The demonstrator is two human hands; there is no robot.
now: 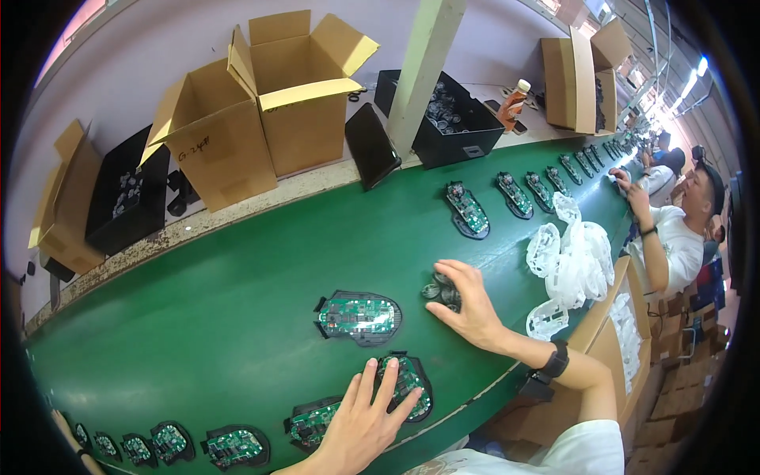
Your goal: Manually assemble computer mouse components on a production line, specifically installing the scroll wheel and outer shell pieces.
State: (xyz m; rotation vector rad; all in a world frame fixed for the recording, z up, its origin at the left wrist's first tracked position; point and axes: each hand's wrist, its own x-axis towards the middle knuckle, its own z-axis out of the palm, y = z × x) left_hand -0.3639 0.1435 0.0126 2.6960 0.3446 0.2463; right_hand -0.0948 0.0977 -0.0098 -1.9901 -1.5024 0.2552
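Observation:
My left hand [366, 416] lies with fingers spread over a green circuit board in a black shell [412, 388], fingertips touching it. Partly under that hand is another board in a shell [311, 423]. My right hand [473, 310] curls its thumb and fingers around several small round black parts [443, 293] at the belt's surface. Whether they are lifted cannot be told. Between and left of my hands, one more board in a black shell [359, 318] rests flat on the green belt [237, 293].
A heap of clear plastic pieces [574, 257] sits at the right belt edge, above an open carton [633, 332]. More boards [467, 210] line the belt. Cartons [305, 111], black bins [455, 127] and a bottle [514, 103] stand along the far ledge. A co-worker [673, 237] works at right.

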